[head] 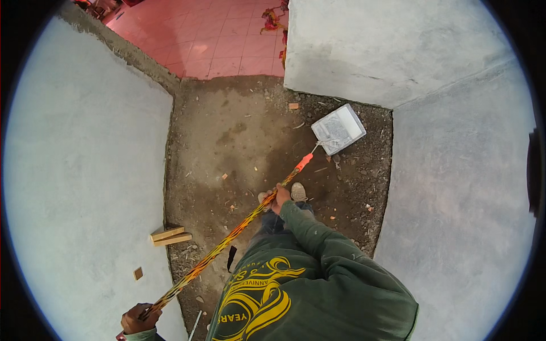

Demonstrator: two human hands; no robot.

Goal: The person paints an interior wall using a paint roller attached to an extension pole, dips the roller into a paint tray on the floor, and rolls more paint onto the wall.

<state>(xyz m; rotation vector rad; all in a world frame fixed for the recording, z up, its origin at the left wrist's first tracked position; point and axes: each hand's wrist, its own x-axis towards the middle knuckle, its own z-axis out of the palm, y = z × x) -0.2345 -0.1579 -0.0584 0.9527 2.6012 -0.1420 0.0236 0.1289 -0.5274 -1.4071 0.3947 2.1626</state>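
A long pole [222, 244] with a yellow, orange and black pattern runs diagonally from lower left to upper right. Near its lower end my left hand [140, 319] is closed around it. My right hand [279, 198] grips it farther up, in front of my shoes. The orange-red handle of a paint roller [304, 162] sits at the pole's far end, and its metal frame reaches a whitish roller at the near edge of a paint tray [346, 121]. The tray is pale and smeared with white, and lies on the ground.
Whitish plastered walls [98, 140] stand on both sides. Two wooden blocks [172, 236] lie by the left wall, below which a small box opening [137, 273] shows. Brick bits [293, 105] dot the dirt floor [222, 140]. Pinkish tiles [226, 42] begin beyond the doorway.
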